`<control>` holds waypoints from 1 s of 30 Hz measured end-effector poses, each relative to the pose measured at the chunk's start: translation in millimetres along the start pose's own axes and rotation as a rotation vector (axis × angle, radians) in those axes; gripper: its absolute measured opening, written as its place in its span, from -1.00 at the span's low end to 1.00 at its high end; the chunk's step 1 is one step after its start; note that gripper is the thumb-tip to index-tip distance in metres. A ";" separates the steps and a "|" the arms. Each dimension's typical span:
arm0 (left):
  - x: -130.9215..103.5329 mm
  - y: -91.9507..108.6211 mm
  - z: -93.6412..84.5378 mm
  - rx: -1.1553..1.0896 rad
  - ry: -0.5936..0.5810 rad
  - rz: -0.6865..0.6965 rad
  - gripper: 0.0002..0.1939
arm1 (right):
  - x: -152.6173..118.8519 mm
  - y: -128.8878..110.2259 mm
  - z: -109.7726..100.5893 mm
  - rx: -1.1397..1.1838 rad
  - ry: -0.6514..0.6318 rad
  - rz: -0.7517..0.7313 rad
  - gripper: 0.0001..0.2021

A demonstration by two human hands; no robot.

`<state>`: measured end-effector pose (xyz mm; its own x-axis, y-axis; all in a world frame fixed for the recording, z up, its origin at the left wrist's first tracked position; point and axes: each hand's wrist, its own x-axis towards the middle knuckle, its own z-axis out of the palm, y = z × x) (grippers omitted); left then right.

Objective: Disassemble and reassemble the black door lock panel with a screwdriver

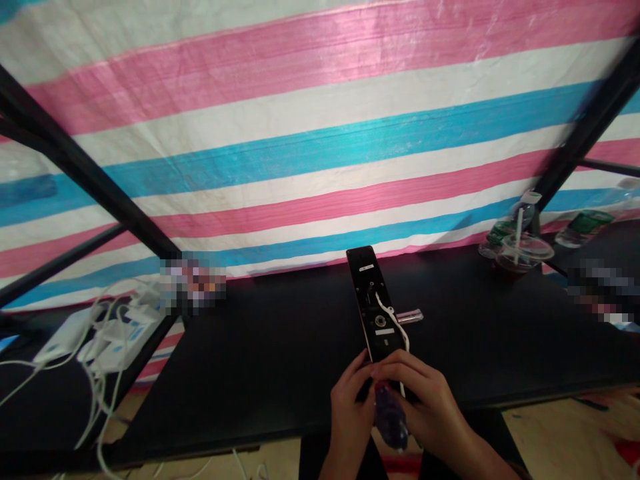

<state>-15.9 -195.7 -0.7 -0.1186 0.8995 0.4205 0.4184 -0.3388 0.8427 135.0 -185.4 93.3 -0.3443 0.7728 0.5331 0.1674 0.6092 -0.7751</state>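
A long black door lock panel [374, 300] lies on the black table, its back side up, with a white cable [395, 320] running along it. From its right side sticks out a lever handle [410, 316] that looks shiny. At the panel's near end, a screwdriver [391, 421] with a dark purple handle and a red collar points away from me. My right hand [429, 395] is closed around its front part. My left hand [350, 401] is closed too, thumb and fingers pinched against the same screwdriver near the collar. The screwdriver's tip is hidden by my fingers.
The black table [260, 360] ends close to my lap. A lidded plastic cup [523, 253] with a straw and a water bottle [500, 233] stand back right; another bottle [584, 228] is beyond. White cables and adapters [113, 333] lie left. A striped sheet [320, 147] hangs behind.
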 end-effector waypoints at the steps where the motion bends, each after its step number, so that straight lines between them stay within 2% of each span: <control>1: -1.0 -1.0 0.5 -0.024 -0.018 -0.011 -0.79 | -0.6 -0.1 0.3 0.004 -0.003 -0.008 -0.73; 3: -2.7 -2.1 1.4 -0.066 -0.056 -0.046 -0.77 | -1.2 -2.0 0.0 0.005 -0.034 -0.018 -0.69; 7: -3.6 -3.6 3.2 -0.103 -0.050 -0.101 -0.79 | -1.3 -6.5 -0.1 -0.016 -0.088 0.016 -0.69; 15: 1.1 6.7 -1.1 -0.120 -0.061 -0.173 -0.77 | -3.1 2.4 4.8 -0.028 -0.021 0.022 -0.70; 26: 6.0 16.1 -4.3 -0.091 -0.045 -0.105 -0.82 | -5.6 2.3 -0.5 -0.059 -0.093 -0.044 -0.65; 30: 4.5 14.0 -3.6 -0.125 -0.068 -0.149 -0.81 | -3.8 -1.4 0.2 -0.080 -0.089 -0.056 -0.63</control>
<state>-13.8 -197.4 14.1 -0.1079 0.9574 0.2679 0.2852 -0.2283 0.9309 136.0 -189.2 92.3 -0.4349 0.7205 0.5401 0.2173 0.6661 -0.7135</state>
